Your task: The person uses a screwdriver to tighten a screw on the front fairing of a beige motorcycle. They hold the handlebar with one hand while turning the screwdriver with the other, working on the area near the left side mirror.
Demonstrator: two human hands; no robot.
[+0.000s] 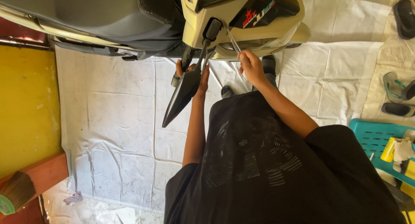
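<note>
Up close against a cream-coloured scooter (276, 31), the person stands on a white sheet (116, 116) spread over the floor, both arms stretched forward to the handlebar end. The left hand (195, 75) is closed around the dark handlebar grip (186, 60), fingers wrapped about it, though the black mirror (181, 96) that hangs down in front hides much of the palm. The mirror's stalk rises to the handlebar beside a black lever mount (212, 28). The right hand (252, 67) sits just to the right of that, its fingers pinched shut on the lower end of a thin, pale rod-like tool (234, 43), whose upper end slants up and left to the scooter's body just under the handlebar; what the tip meets is too small to tell. The hands lie near each other but apart. The person wears a black shirt (263, 163) with a pale print. At the left stands a yellow wall (26, 107), with a brush (15, 193) on a red ledge below it. At the right lie sandals (397, 94), and a teal plastic stool (376, 137) carries a few small items.
</note>
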